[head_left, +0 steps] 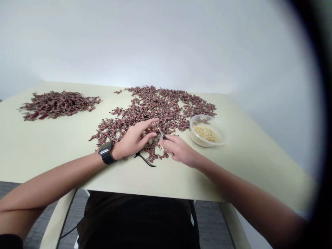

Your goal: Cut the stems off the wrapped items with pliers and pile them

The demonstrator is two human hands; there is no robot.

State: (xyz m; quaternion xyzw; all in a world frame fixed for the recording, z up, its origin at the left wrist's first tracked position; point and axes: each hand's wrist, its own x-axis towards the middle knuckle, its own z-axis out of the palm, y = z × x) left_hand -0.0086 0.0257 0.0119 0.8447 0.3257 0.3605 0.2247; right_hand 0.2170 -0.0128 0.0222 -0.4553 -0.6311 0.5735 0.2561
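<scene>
My right hand (pixel 178 148) is closed around a small black-handled cutter or pliers (pixel 161 132). Its silver tip points up and left, toward my left hand (pixel 133 138). The left hand hovers over the near part of a heap of small reddish-brown pieces with dark tips (pixel 155 103). Thumb and index finger are stretched out and apart, close to the silver tip; whether a tiny piece lies between the other fingers is too small to tell. A thin, curved black tool (pixel 147 162) rests on the table just below the left hand, partly covered.
A clear round plastic bowl (pixel 193 136) with small yellow-gold bits stands right of the heap. Another pile of brown pieces (pixel 62 105) lies at the left, with two dark-red strips at its near edge. The pale yellow table (pixel 166 181) meets a white wall behind.
</scene>
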